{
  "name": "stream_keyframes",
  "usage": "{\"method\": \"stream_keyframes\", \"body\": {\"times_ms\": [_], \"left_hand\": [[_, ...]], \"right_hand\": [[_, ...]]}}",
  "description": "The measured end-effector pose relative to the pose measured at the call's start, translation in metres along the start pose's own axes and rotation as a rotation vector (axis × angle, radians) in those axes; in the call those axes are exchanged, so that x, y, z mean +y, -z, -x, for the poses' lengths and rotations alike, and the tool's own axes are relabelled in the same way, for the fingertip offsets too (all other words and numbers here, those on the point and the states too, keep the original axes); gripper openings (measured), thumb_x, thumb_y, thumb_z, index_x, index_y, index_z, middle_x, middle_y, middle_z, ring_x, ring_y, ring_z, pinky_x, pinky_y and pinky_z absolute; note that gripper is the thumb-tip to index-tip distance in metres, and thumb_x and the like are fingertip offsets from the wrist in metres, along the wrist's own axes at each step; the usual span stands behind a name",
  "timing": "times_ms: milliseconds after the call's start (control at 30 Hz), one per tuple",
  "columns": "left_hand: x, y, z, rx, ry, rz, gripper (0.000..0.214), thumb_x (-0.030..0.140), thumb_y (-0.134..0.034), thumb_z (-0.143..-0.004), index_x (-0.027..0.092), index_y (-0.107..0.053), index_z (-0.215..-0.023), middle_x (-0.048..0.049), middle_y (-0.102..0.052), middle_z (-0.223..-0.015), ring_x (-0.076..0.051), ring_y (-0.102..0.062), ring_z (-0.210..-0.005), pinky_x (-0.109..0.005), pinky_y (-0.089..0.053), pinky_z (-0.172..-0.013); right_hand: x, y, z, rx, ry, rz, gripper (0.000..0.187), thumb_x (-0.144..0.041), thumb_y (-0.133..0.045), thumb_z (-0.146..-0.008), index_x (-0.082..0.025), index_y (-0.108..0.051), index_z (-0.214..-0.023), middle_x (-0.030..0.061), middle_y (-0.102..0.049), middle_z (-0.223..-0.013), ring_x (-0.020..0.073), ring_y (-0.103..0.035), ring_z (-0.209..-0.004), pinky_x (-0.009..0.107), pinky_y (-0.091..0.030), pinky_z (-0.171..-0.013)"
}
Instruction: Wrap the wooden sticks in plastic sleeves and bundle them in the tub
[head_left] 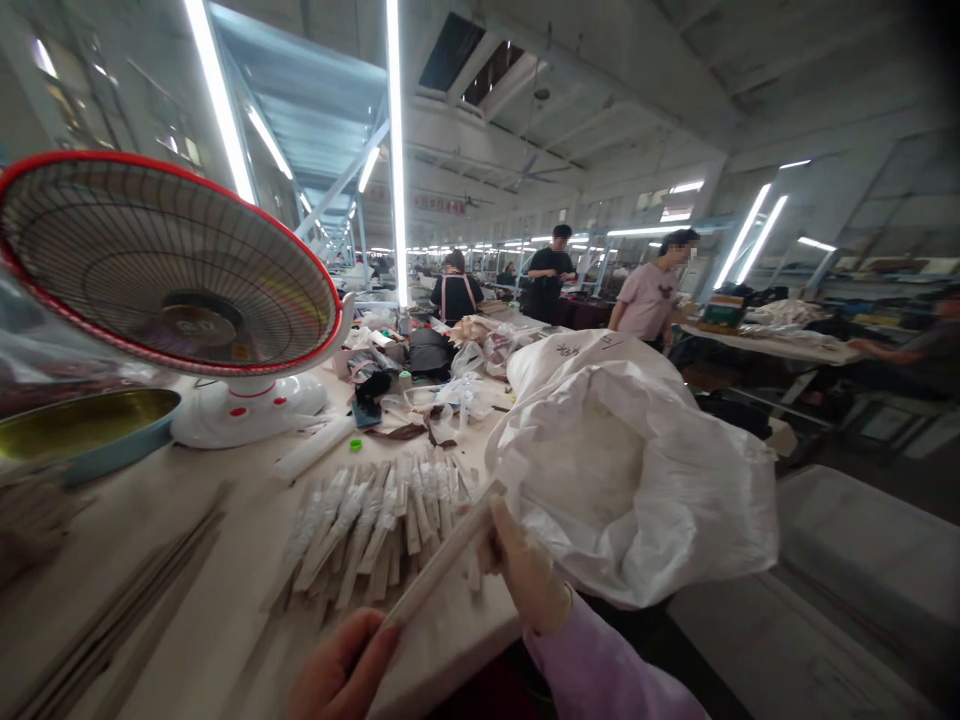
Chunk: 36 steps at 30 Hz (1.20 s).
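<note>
My left hand (341, 670) at the bottom edge pinches the near end of a long pale flat strip (442, 555). My right hand (529, 575), in a thin glove with a lilac sleeve, grips the same strip near its far end, fingers closed round it. The strip slants up to the right above the table's front edge. Just behind it lies a fanned row of several similar pale strips (375, 530) on the table (217, 560).
A red-rimmed white fan (169, 270) stands at the back left beside a blue-edged metal dish (82, 425). A big white sack (637, 460) bulges at the table's right end. Clutter of bags lies behind. Three people stand at far tables.
</note>
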<state>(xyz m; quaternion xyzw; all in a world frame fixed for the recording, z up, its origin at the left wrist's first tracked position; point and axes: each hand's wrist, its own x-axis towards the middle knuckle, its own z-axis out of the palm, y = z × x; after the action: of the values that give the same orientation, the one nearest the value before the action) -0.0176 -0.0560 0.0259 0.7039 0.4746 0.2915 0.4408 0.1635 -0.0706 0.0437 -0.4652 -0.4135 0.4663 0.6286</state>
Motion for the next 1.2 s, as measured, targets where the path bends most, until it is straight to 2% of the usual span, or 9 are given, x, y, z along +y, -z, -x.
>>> {"method": "stream_keyframes", "body": {"times_ms": [67,167,233,400,567,733,933,1100,1200], "left_hand": [[0.002,-0.004,0.001,-0.033,0.011,0.003,0.043,0.060,-0.043,-0.075,0.019,-0.052,-0.063,0.0038,-0.042,-0.052,-0.012,-0.041,-0.051,-0.021,-0.036,-0.051],[0.001,-0.007,0.000,-0.018,-0.018,0.034,0.040,0.054,-0.039,-0.080,0.018,-0.051,-0.066,0.0045,-0.039,-0.053,-0.011,-0.037,-0.050,-0.021,-0.033,-0.048],[-0.002,-0.006,0.002,-0.031,-0.036,0.037,0.039,0.051,-0.039,-0.081,0.018,-0.050,-0.065,0.0044,-0.039,-0.054,-0.011,-0.037,-0.050,-0.021,-0.033,-0.049],[-0.011,-0.003,0.011,-0.053,-0.023,-0.019,0.035,0.045,-0.041,-0.082,0.017,-0.048,-0.061,0.0047,-0.038,-0.054,-0.010,-0.037,-0.052,-0.021,-0.030,-0.050],[-0.005,-0.002,0.008,0.054,-0.014,-0.003,0.032,0.042,-0.040,-0.083,0.017,-0.049,-0.065,0.0058,-0.036,-0.052,-0.009,-0.035,-0.049,-0.021,-0.028,-0.047],[0.001,0.007,0.008,0.118,-0.068,0.043,0.026,0.032,-0.035,-0.085,0.015,-0.054,-0.085,0.0046,-0.043,-0.053,-0.011,-0.042,-0.050,-0.022,-0.035,-0.049],[0.000,0.002,0.009,0.074,-0.163,0.121,0.034,0.031,-0.038,-0.084,0.011,-0.055,-0.106,-0.0046,-0.060,-0.073,-0.018,-0.057,-0.079,-0.029,-0.047,-0.070],[-0.010,-0.001,0.011,0.120,-0.098,0.153,0.041,0.036,-0.043,-0.084,0.013,-0.052,-0.116,-0.0096,-0.063,-0.107,-0.022,-0.054,-0.105,-0.034,-0.042,-0.091],[-0.014,-0.003,0.015,0.128,-0.083,0.093,0.041,0.038,-0.043,-0.084,0.012,-0.054,-0.114,-0.0105,-0.064,-0.106,-0.022,-0.057,-0.100,-0.034,-0.044,-0.089]], "right_hand": [[0.006,-0.008,-0.002,0.048,-0.040,-0.031,0.054,-0.063,-0.047,-0.075,-0.014,-0.069,-0.075,-0.0036,-0.037,-0.043,0.0077,-0.032,-0.042,0.023,-0.025,-0.043],[0.023,-0.023,0.004,-0.128,-0.136,-0.069,0.057,-0.064,-0.047,-0.074,-0.012,-0.069,-0.084,-0.0045,-0.036,-0.042,0.0069,-0.030,-0.040,0.023,-0.020,-0.042],[0.030,-0.022,0.007,-0.206,-0.145,-0.064,0.056,-0.062,-0.048,-0.075,-0.012,-0.068,-0.089,-0.0044,-0.038,-0.042,0.0070,-0.032,-0.040,0.023,-0.022,-0.043],[0.036,-0.001,0.001,0.053,-0.130,-0.129,0.056,-0.063,-0.048,-0.074,-0.013,-0.066,-0.093,-0.0059,-0.034,-0.043,0.0077,-0.030,-0.041,0.022,-0.023,-0.041],[0.047,-0.024,0.007,-0.147,-0.203,-0.124,0.054,-0.060,-0.043,-0.079,-0.012,-0.064,-0.090,-0.0051,-0.038,-0.043,0.0081,-0.033,-0.042,0.023,-0.025,-0.043],[0.046,-0.050,0.007,-0.295,-0.166,-0.039,0.043,-0.053,-0.067,-0.063,-0.015,-0.059,-0.082,-0.0041,-0.048,-0.057,0.0083,-0.040,-0.050,0.022,-0.030,-0.047],[0.057,-0.057,0.008,-0.200,-0.138,0.018,0.036,-0.048,-0.066,-0.066,-0.016,-0.059,-0.082,-0.0053,-0.045,-0.057,0.0076,-0.035,-0.049,0.023,-0.028,-0.046],[0.055,-0.053,0.002,-0.075,-0.111,-0.027,0.032,-0.045,-0.067,-0.066,-0.018,-0.061,-0.082,-0.0048,-0.046,-0.058,0.0074,-0.033,-0.048,0.023,-0.028,-0.045],[0.052,-0.053,-0.006,-0.055,-0.134,-0.051,0.032,-0.045,-0.066,-0.066,-0.018,-0.062,-0.082,-0.0041,-0.047,-0.056,0.0075,-0.034,-0.047,0.023,-0.026,-0.044]]}}
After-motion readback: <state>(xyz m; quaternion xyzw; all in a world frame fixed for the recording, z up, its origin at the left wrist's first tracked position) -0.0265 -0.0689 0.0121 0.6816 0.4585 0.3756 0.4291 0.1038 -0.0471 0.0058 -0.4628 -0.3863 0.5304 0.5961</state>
